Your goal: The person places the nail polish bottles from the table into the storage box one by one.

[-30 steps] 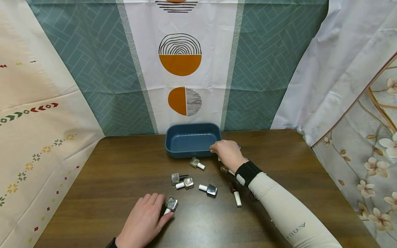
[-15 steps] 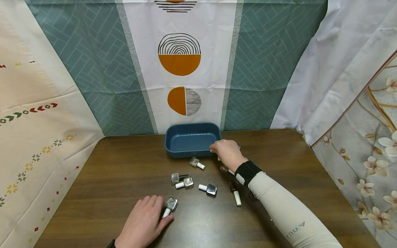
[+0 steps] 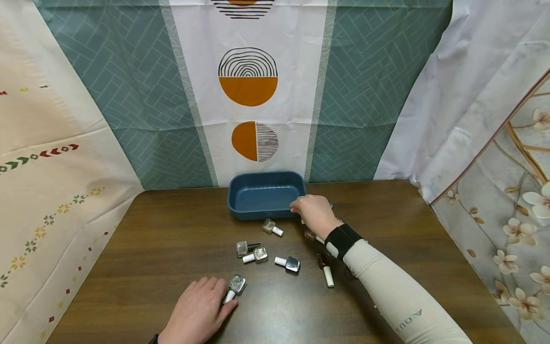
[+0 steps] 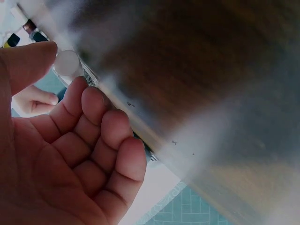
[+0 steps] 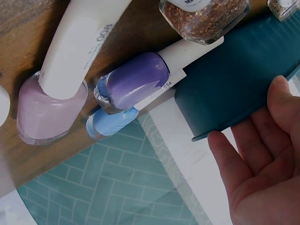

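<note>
My left hand (image 3: 198, 306) rests on the table at the front left, fingers loosely bent. Between its thumb and forefinger lies the white cap of a silver glitter nail polish bottle (image 3: 237, 284); in the left wrist view this cap (image 4: 67, 63) shows by the thumb tip. My right hand (image 3: 315, 210) is at the near right corner of a blue plastic tray (image 3: 258, 215). In the right wrist view, the thumb lies against the tray's outer wall (image 5: 234, 84) and the fingers go behind its rim, gripping it. No bottles show inside the tray.
Several nail polish bottles lie on the wooden table (image 3: 172, 229): glitter ones (image 3: 260, 254) mid-table, a dark one (image 3: 293, 265), a brown one (image 3: 323, 260). Under the right forearm are purple (image 5: 138, 79), pink (image 5: 51, 108) and light blue (image 5: 110, 122) bottles. A patterned curtain (image 3: 361, 95) hangs behind.
My left hand has slid slightly back toward me, exposing more of the white cap; the silver bottle stays about where it was. The right hand and tray show no movement.
</note>
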The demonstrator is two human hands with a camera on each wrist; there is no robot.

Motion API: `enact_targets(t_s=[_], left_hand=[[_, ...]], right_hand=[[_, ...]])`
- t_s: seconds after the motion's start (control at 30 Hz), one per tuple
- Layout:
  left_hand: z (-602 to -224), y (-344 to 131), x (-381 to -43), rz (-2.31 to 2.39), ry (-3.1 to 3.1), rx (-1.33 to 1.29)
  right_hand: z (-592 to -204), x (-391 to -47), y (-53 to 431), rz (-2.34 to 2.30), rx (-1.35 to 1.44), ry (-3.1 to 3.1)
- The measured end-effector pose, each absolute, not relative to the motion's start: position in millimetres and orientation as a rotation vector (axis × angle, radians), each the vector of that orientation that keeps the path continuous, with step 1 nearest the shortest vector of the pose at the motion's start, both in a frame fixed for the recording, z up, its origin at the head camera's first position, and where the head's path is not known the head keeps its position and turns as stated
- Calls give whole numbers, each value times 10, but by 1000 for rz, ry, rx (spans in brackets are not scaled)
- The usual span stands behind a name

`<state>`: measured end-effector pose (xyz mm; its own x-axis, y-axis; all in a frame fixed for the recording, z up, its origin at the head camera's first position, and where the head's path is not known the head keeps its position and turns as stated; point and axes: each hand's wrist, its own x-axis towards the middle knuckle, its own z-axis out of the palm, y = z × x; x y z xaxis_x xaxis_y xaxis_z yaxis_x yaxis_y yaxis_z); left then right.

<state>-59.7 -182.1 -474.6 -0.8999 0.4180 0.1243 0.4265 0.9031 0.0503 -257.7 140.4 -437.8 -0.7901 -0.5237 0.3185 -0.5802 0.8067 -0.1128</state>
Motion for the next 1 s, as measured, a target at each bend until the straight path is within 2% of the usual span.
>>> enact_targets(t_s=[1.0], left_hand=[[-4775, -1798, -620, -167, -2917, -698]], right_hand=[[-4394, -2569, 1388, 304, 832, -2711]])
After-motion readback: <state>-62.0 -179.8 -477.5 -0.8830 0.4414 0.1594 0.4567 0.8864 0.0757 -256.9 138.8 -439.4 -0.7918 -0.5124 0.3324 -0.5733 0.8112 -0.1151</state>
